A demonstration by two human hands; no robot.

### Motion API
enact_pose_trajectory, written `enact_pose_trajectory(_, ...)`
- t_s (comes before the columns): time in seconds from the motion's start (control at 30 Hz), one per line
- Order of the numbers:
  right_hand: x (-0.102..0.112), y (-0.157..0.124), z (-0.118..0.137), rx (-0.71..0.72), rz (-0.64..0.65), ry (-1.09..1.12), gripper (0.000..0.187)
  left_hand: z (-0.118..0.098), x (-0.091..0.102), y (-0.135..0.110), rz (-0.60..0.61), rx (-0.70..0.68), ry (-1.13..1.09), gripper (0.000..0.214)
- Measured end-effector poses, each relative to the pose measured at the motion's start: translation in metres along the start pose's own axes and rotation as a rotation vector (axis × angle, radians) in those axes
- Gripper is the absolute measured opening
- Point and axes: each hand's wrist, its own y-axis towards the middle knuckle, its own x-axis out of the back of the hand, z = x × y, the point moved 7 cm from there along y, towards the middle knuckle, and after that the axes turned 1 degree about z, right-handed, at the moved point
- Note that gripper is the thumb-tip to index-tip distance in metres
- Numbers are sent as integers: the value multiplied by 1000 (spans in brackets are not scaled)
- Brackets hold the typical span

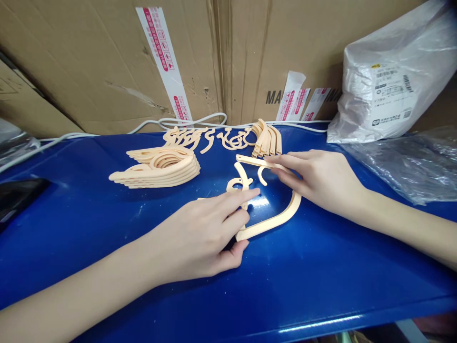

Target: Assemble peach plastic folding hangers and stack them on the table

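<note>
My left hand (pixel 210 233) is closed, its thumb and fingers around the near end of a curved cream plastic hanger arm (pixel 273 221). Its index finger stretches over a second, upright cream piece (pixel 243 174) with a ring-shaped part beside it. Across from it, my right hand (pixel 314 178) pinches another cream hanger arm (pixel 250 161), which points left. A small hanger hook (pixel 263 176) hangs below those fingers. The curved arm's far end passes under my right hand, so how these pieces join there is hidden.
A stack of cream folding hangers (pixel 160 169) lies at left. Loose hooks (pixel 183 138) and several hanger arms (pixel 267 138) lie at the back of the blue table (pixel 178 309). Cardboard boxes (pixel 107 62), a white cable (pixel 143 125) and a plastic parcel (pixel 389 81) border it. A black object (pixel 21 197) sits left.
</note>
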Motion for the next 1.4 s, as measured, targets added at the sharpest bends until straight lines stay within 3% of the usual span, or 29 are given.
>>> enact_pose_trajectory(0.33, -2, 0, -3, -30, 29, -19, 29, 6, -2, 3, 65, 57, -4, 22)
enact_pose_trajectory(0.53, -1, 0, -11, -107, 33, -63, 31, 15, -3, 2, 41, 105, 87, 26)
enact_pose_trajectory(0.73, 3, 0, -16, -200, 33, -129, 34, 11, -4, 2, 20, 60, -2, 28)
enact_pose_trajectory(1.1, 4, 0, -11, -155, 21, -144, 38, 11, -4, 0, 59, 169, -130, 28)
enact_pose_trajectory(1.4, -6, 1, -5, -60, 99, -98, 36, 7, -3, 0, 27, 117, -113, 30)
